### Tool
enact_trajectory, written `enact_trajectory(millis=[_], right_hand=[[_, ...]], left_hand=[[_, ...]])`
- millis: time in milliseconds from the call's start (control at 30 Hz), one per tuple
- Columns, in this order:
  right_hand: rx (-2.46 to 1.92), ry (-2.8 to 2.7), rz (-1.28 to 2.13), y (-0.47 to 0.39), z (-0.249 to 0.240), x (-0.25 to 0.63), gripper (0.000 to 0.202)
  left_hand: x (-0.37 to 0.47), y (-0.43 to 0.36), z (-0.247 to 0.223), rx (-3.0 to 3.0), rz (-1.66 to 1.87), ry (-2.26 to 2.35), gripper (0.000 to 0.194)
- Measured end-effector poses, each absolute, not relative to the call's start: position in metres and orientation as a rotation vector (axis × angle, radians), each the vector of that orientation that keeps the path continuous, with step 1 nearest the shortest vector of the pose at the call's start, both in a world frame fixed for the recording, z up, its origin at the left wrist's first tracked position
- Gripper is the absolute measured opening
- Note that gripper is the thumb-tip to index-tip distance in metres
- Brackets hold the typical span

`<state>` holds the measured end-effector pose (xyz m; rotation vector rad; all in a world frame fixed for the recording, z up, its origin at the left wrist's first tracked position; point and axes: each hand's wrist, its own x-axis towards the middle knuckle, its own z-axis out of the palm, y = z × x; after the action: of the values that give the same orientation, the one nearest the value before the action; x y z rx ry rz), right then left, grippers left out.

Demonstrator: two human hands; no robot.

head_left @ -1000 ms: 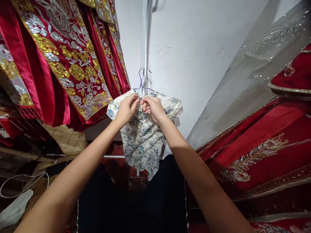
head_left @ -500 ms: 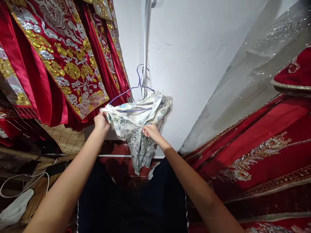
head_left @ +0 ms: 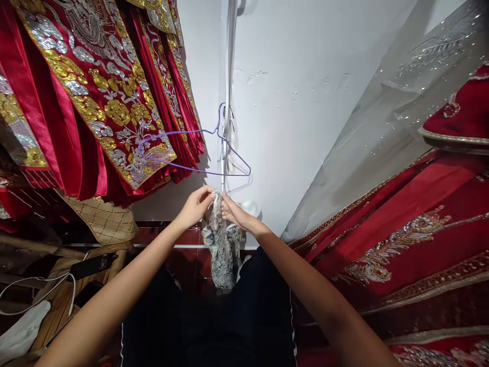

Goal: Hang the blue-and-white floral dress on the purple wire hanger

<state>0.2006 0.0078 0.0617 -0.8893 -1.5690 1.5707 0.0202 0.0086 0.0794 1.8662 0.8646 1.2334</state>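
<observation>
A patterned white and grey-green garment (head_left: 221,250) hangs bunched from my hands, its lower end near the floor between my legs. My left hand (head_left: 200,203) pinches its top edge. Close beside, on the right, my right hand (head_left: 233,211) is closed on the same garment, some fingers hidden. Above both hands a purple wire hanger (head_left: 191,169) hangs bare from a pale upright pole (head_left: 228,61), its left end in front of red embroidered cloth.
Red embroidered garments (head_left: 114,102) hang at the upper left. A sheer sparkling veil (head_left: 367,112) and red beaded dresses (head_left: 382,244) fill the right. A wooden stool (head_left: 61,306) with a white cable stands at the lower left.
The garment has come off the hanger and is now gathered lower down. My left hand has moved right, close to my right hand. The bare hanger has turned.
</observation>
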Motion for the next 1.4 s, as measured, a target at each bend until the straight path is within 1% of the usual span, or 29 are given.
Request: enact_trajectory(millis=[67, 133, 200, 267, 300, 367, 433, 533, 600, 733, 933, 1033, 1100, 1167, 1200, 1300, 1400], right_hand=[[-0.812, -1.579, 1.665, -0.002, 0.070, 0.199, 0.037], [-0.817, -1.686, 1.577, -0.008, 0.081, 0.204, 0.026], [-0.841, -1.848, 1.357, -0.006, 0.094, 0.214, 0.020], [-0.838, -1.919, 1.022, 0.006, 0.109, 0.225, 0.013], [-0.831, -1.883, 0.845, 0.015, 0.117, 0.231, 0.013], [-0.837, -1.706, 0.581, 0.039, 0.129, 0.241, 0.022], [-0.932, -1.576, 0.534, 0.064, 0.135, 0.248, 0.029], [-1.239, -1.623, 0.583, 0.091, 0.129, 0.255, 0.022], [-1.363, -1.704, 0.506, 0.098, 0.121, 0.259, 0.017], [-1.390, -1.774, 0.290, 0.091, 0.116, 0.273, 0.013], [-1.416, -1.726, 0.189, 0.077, 0.137, 0.289, 0.020], [-1.417, -1.669, 0.229, 0.074, 0.141, 0.287, 0.018], [-1.383, -1.679, 0.303, 0.070, 0.139, 0.282, 0.017], [-1.319, -1.724, 0.404, 0.065, 0.136, 0.277, 0.019], [-1.285, -1.744, 0.458, 0.062, 0.135, 0.275, 0.020], [-1.207, -1.773, 0.541, 0.051, 0.138, 0.273, 0.025], [-1.156, -1.782, 0.445, 0.041, 0.147, 0.281, 0.028]], left_hand=[[0.025, 0.002, 0.088, 1.939, 1.270, 0.871, 0.030], [0.022, -0.003, 0.087, 1.961, 1.234, 0.846, 0.032], [0.015, -0.009, 0.078, 1.954, 1.057, 0.812, 0.037], [0.005, -0.015, 0.064, 1.958, 0.781, 0.822, 0.041], [0.000, -0.017, 0.056, 1.977, 0.650, 0.854, 0.042], [-0.012, -0.022, 0.044, 2.065, 0.467, 0.967, 0.039], [-0.026, -0.025, 0.040, 2.170, 0.429, 1.098, 0.036], [-0.049, -0.020, 0.046, 2.266, 0.503, 1.268, 0.035], [-0.065, -0.012, 0.056, 2.312, 0.530, 1.364, 0.037], [-0.090, 0.011, 0.075, 2.467, 0.610, 1.491, 0.038], [-0.088, 0.045, 0.106, 2.485, 1.038, 1.493, 0.029], [-0.079, 0.060, 0.122, 2.357, 1.083, 1.569, 0.029], [-0.073, 0.069, 0.131, 2.279, 1.085, 1.570, 0.024], [-0.067, 0.075, 0.138, 2.273, 1.208, 1.481, 0.016], [-0.065, 0.077, 0.140, 2.293, 1.294, 1.407, 0.016], [-0.063, 0.076, 0.142, 2.350, 1.391, 1.240, 0.036], [-0.069, 0.070, 0.142, 2.386, 1.323, 1.216, 0.051]])
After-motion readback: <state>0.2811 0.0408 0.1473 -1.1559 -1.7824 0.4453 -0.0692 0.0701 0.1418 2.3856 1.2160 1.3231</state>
